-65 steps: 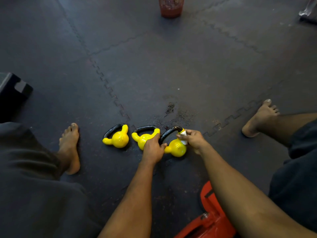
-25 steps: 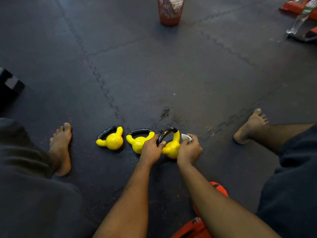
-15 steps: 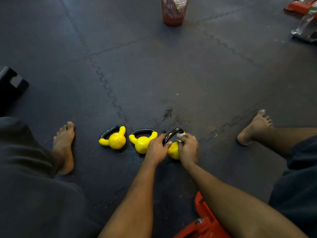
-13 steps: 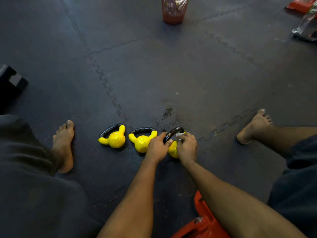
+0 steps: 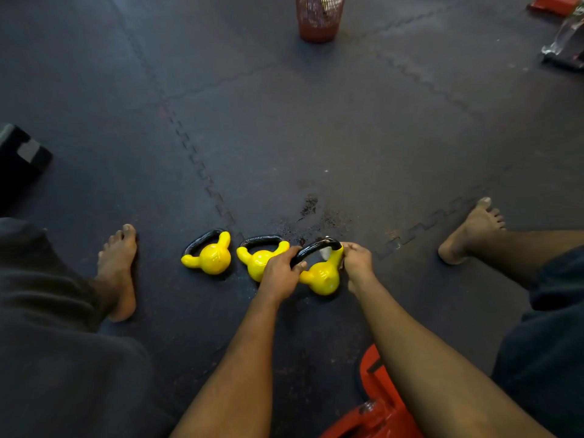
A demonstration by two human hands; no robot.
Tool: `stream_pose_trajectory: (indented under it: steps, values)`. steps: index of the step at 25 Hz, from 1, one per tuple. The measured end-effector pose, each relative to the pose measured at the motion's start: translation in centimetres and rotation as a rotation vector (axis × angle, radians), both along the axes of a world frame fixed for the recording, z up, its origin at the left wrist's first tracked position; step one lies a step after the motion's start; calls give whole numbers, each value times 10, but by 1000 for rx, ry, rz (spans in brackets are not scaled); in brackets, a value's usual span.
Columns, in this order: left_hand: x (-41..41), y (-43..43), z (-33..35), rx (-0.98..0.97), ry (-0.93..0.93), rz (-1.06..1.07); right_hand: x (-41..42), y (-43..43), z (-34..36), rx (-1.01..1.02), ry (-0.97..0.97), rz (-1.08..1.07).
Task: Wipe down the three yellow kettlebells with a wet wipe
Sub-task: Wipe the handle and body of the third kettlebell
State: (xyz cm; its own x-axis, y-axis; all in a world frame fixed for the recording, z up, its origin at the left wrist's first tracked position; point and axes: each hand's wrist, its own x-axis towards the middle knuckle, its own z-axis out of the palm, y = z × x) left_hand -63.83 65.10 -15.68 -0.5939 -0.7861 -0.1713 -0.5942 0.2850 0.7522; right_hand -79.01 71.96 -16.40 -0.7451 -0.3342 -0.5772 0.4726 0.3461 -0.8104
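Note:
Three small yellow kettlebells with black handles lie in a row on the dark floor mat between my feet. The left kettlebell and the middle kettlebell lie untouched. My left hand grips the black handle of the right kettlebell and partly hides the middle one. My right hand presses a small white wet wipe against the right kettlebell's yellow neck, just under the handle. Most of the wipe is hidden by my fingers.
A red mesh basket stands far ahead. A red object sits under my right arm. A black block is at the left edge. My bare feet flank the kettlebells. Red equipment and a clear wrapper lie far right.
My right hand has shifted from over the right kettlebell's body to its right side, uncovering the yellow ball. The wipe now sits at the neck. The left hand keeps its grip.

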Motion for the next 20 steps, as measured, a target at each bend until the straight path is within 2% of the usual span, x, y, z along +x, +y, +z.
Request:
stream_pose_trajectory:
  steps: [2, 4, 8, 11, 14, 17, 20]
  values:
    - [3, 0, -1, -5, 5, -6, 0, -4, 11, -29, -85, 72]
    - [4, -2, -4, -4, 6, -7, -8, -8, 15, -16, -82, 129]
    - [1, -5, -7, -4, -13, -15, -22, -19, 9, -21, 108, 191]
    - [-1, -3, -4, 2, -2, -9, -17, -11, 2, -50, 147, 96]
    - [-3, -1, 0, -3, 17, -13, -15, 0, -13, 19, 61, -2]
    - [-5, 0, 2, -17, 12, -22, -16, -8, -4, 184, 254, 61]
    - [-8, 1, 2, -28, 1, -22, -1, -14, 27, 203, 535, 184]
